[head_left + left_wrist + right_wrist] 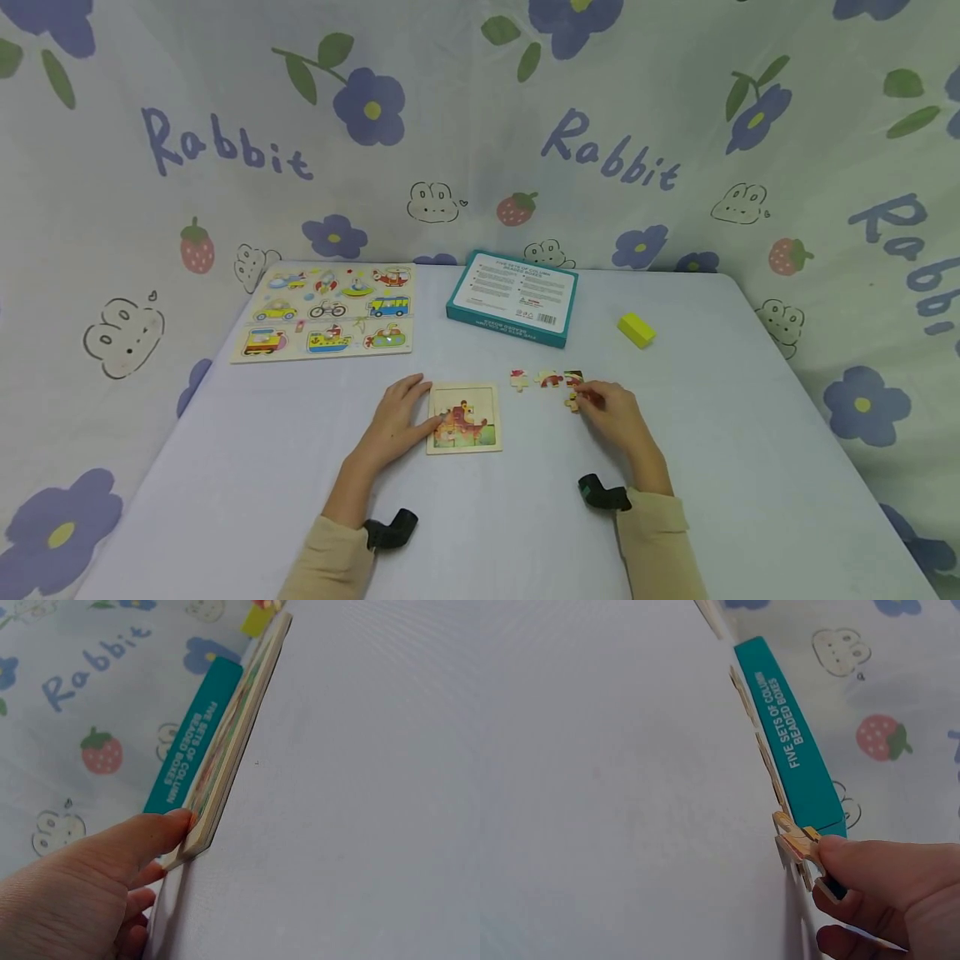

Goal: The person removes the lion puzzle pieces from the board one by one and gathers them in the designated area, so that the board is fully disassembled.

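Observation:
My left hand point(392, 423) rests at the left side of a square wooden jigsaw puzzle point(486, 400). Its thumb presses on the picture, and the other fingers lie relaxed by the left edge. A partly assembled brown-red picture shows inside the pale frame. To the right, my right hand point(615, 414) pinches a small wooden puzzle piece point(804, 841) between thumb and fingers, close over the table. Loose pieces lie in a row left of that hand: a pink-and-white piece point(519, 380) and a red-and-white piece point(551, 379).
A teal box point(513, 298) lies behind the loose pieces. At the back left is a vehicle puzzle board point(325, 311), and a yellow block point(637, 330) sits at the back right. A printed cloth point(465, 125) hangs behind the white table point(510, 525).

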Action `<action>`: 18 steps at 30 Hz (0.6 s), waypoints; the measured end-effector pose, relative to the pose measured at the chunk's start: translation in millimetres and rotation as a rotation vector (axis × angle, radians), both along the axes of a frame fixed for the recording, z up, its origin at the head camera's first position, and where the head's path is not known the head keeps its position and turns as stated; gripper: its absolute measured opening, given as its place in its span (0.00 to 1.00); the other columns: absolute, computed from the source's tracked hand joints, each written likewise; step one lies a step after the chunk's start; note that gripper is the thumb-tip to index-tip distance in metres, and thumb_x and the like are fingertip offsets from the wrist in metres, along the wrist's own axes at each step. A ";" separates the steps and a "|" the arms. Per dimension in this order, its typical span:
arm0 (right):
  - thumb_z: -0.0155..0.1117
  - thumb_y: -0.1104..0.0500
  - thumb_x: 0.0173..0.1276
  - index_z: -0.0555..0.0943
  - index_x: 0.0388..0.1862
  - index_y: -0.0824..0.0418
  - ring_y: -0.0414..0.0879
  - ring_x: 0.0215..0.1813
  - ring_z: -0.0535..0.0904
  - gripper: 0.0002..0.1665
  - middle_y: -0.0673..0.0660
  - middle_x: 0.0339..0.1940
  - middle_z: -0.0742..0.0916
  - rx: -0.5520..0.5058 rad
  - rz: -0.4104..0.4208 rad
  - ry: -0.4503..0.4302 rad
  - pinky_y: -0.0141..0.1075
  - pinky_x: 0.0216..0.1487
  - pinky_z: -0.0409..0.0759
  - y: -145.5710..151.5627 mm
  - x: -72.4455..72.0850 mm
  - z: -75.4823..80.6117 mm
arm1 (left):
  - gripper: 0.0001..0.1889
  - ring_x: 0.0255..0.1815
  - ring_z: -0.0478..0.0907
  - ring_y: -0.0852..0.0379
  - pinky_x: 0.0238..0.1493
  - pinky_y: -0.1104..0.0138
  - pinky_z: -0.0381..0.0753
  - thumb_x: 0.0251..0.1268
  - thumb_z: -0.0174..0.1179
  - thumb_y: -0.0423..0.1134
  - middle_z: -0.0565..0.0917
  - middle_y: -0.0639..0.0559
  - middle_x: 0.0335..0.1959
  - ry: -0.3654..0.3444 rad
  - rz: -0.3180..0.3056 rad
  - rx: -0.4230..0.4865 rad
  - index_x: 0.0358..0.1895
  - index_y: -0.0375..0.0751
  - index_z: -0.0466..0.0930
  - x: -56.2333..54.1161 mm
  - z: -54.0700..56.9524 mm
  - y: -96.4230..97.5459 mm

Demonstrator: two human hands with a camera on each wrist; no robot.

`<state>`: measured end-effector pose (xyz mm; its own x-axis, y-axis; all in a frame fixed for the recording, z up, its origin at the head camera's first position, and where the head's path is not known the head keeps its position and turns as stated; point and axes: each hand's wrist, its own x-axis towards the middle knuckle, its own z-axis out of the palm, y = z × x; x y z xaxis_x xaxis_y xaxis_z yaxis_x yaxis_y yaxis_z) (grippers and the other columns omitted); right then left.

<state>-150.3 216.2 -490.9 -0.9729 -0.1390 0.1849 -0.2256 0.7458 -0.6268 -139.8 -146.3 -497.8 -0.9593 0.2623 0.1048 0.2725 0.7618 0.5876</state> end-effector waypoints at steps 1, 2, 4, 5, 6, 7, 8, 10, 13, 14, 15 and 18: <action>0.65 0.63 0.59 0.83 0.40 0.62 0.45 0.32 0.71 0.09 0.51 0.28 0.81 0.006 -0.001 -0.002 0.38 0.34 0.72 0.8 -0.2 -0.3 | 0.32 0.67 0.55 0.42 0.64 0.49 0.56 0.55 0.64 0.49 0.62 0.41 0.65 0.000 0.001 0.001 0.61 0.36 0.68 0.0 0.0 0.1; 0.65 0.62 0.59 0.83 0.40 0.62 0.45 0.32 0.71 0.10 0.51 0.28 0.81 0.011 -0.003 -0.005 0.38 0.34 0.71 1.5 -0.3 -0.5 | 0.32 0.67 0.55 0.42 0.64 0.49 0.57 0.55 0.64 0.49 0.62 0.41 0.65 0.001 0.001 0.000 0.61 0.36 0.68 -0.1 -0.1 0.3; 0.65 0.62 0.59 0.83 0.40 0.62 0.45 0.33 0.71 0.10 0.52 0.29 0.81 0.020 -0.006 -0.009 0.39 0.35 0.72 2.3 -0.4 -0.4 | 0.32 0.67 0.55 0.42 0.64 0.49 0.57 0.55 0.64 0.49 0.63 0.40 0.65 0.003 0.000 0.002 0.61 0.36 0.68 -0.2 0.1 0.5; 0.65 0.61 0.59 0.83 0.41 0.62 0.46 0.33 0.71 0.11 0.52 0.29 0.81 0.024 -0.007 -0.013 0.39 0.35 0.72 2.5 -0.4 -0.3 | 0.32 0.66 0.55 0.42 0.64 0.49 0.57 0.55 0.64 0.49 0.63 0.40 0.65 0.004 -0.001 0.004 0.61 0.36 0.68 -0.2 0.2 0.6; 0.65 0.61 0.59 0.82 0.41 0.63 0.46 0.34 0.72 0.11 0.53 0.30 0.82 0.027 -0.009 -0.015 0.39 0.36 0.72 2.6 -0.3 -0.2 | 0.32 0.67 0.55 0.42 0.64 0.49 0.57 0.55 0.64 0.49 0.63 0.40 0.65 0.002 0.000 0.004 0.61 0.36 0.68 -0.3 0.3 0.6; 0.65 0.60 0.59 0.82 0.41 0.63 0.46 0.34 0.72 0.11 0.53 0.31 0.82 0.031 -0.012 -0.017 0.40 0.36 0.72 2.9 -0.3 -0.1 | 0.32 0.67 0.55 0.42 0.64 0.49 0.57 0.55 0.64 0.49 0.63 0.40 0.65 0.001 0.000 0.005 0.61 0.36 0.68 -0.3 0.3 0.6; 0.65 0.60 0.60 0.82 0.41 0.63 0.47 0.35 0.73 0.12 0.54 0.31 0.82 0.037 -0.014 -0.019 0.40 0.37 0.73 3.1 -0.2 -0.1 | 0.32 0.67 0.55 0.42 0.64 0.49 0.57 0.55 0.64 0.49 0.63 0.40 0.65 0.001 -0.001 0.007 0.61 0.36 0.68 -0.3 0.4 0.7; 0.65 0.60 0.60 0.82 0.42 0.63 0.48 0.36 0.73 0.12 0.55 0.32 0.83 0.036 -0.020 -0.025 0.42 0.38 0.73 3.5 0.2 0.1 | 0.32 0.67 0.55 0.42 0.64 0.49 0.56 0.55 0.64 0.49 0.63 0.40 0.65 -0.001 0.001 0.007 0.61 0.36 0.68 -0.3 0.4 0.8; 0.65 0.59 0.60 0.82 0.42 0.64 0.49 0.37 0.74 0.13 0.55 0.33 0.82 0.036 -0.031 -0.038 0.43 0.39 0.74 4.4 0.3 -0.6 | 0.32 0.67 0.55 0.42 0.64 0.49 0.57 0.55 0.64 0.49 0.63 0.40 0.65 0.000 0.003 0.005 0.61 0.36 0.69 -0.3 0.3 0.9; 0.65 0.59 0.60 0.82 0.42 0.64 0.49 0.37 0.75 0.13 0.55 0.32 0.82 0.033 -0.034 -0.043 0.43 0.39 0.75 4.6 0.2 -1.2 | 0.32 0.67 0.55 0.42 0.64 0.49 0.57 0.55 0.64 0.49 0.63 0.40 0.65 0.001 0.003 0.004 0.61 0.36 0.69 -0.3 0.2 0.9; 0.66 0.58 0.59 0.82 0.42 0.63 0.49 0.37 0.75 0.13 0.55 0.32 0.82 0.031 -0.038 -0.044 0.43 0.39 0.75 5.0 -0.1 -1.8 | 0.32 0.67 0.55 0.43 0.64 0.49 0.56 0.55 0.64 0.49 0.63 0.40 0.65 0.001 0.003 0.003 0.61 0.36 0.69 -0.4 0.1 0.9; 0.67 0.58 0.58 0.82 0.39 0.63 0.48 0.36 0.75 0.12 0.53 0.29 0.81 0.029 -0.050 -0.039 0.42 0.38 0.75 6.1 -1.2 -4.2 | 0.32 0.67 0.55 0.43 0.64 0.50 0.56 0.55 0.64 0.49 0.63 0.41 0.65 -0.001 0.003 0.003 0.61 0.36 0.69 -0.4 -0.1 0.7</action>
